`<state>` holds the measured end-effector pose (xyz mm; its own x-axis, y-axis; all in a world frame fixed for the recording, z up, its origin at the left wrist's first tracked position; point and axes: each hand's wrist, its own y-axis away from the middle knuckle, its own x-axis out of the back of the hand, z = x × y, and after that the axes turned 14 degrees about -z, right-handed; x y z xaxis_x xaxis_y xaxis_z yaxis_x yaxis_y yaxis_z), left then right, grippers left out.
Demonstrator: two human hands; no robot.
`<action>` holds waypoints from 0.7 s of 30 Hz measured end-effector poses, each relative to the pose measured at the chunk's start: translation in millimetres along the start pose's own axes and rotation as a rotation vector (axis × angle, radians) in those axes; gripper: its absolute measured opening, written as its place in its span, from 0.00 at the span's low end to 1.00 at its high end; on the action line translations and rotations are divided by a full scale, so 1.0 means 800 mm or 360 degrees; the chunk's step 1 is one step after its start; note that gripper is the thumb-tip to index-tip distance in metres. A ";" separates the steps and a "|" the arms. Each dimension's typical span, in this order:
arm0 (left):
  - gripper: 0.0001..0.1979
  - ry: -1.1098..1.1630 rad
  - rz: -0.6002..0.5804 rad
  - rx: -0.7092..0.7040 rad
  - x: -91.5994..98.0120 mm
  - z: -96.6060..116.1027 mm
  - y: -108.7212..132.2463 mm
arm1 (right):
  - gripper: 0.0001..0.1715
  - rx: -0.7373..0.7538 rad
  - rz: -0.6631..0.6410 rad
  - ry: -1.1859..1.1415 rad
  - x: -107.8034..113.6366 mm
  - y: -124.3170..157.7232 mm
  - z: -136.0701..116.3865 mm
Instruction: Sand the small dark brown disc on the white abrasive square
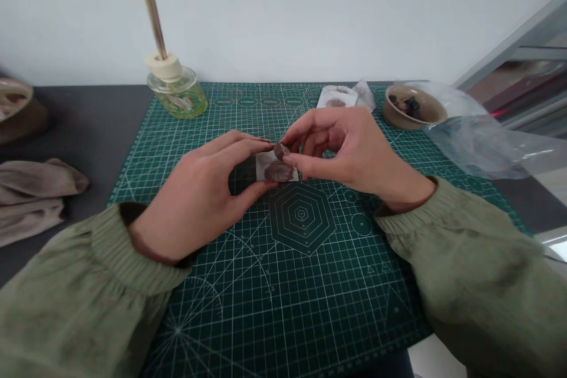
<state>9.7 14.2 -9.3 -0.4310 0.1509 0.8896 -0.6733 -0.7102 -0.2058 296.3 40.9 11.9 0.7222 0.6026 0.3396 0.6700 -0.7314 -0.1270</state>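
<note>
At the middle of the mat, a small white block (262, 169) with a brown-smeared oval on its upper face sits between the thumb and fingers of my left hand (201, 189). They grip its near and far edges. My right hand (343, 144) pinches a small brown clay-like piece (280, 151) between thumb and forefinger, right over the block's oval. The piece looks tilted; whether it touches the block I cannot tell. Its lower part blends with the brown oval, and my right fingertips hide some of the far side.
A green cutting mat (301, 307) covers the dark table. Behind stand a reed diffuser bottle (181, 97), another white block (328, 94) with a brown mark, and a bowl (405, 119) of dark bits beside a clear plastic bag (473, 142). Leftward are a cloth (35, 186) and another bowl (22, 118).
</note>
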 end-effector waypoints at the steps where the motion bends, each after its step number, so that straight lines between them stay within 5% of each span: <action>1: 0.17 0.0018 0.0085 -0.0023 0.002 0.006 0.000 | 0.22 0.0028 -0.0019 -0.0130 -0.002 -0.001 0.000; 9: 0.03 0.0018 0.0391 -0.0022 0.011 0.028 0.004 | 0.30 0.0142 -0.0255 -0.0547 -0.006 -0.002 0.008; 21: 0.06 0.0098 0.0509 -0.0237 0.008 0.025 0.004 | 0.28 0.0256 -0.0348 -0.0701 -0.007 -0.001 0.010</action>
<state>16.9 -1.0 4.1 -0.6663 -0.0185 0.7454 -0.5769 -0.6206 -0.5311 293.3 40.4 2.3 0.5432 0.8384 -0.0458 0.8062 -0.5361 -0.2502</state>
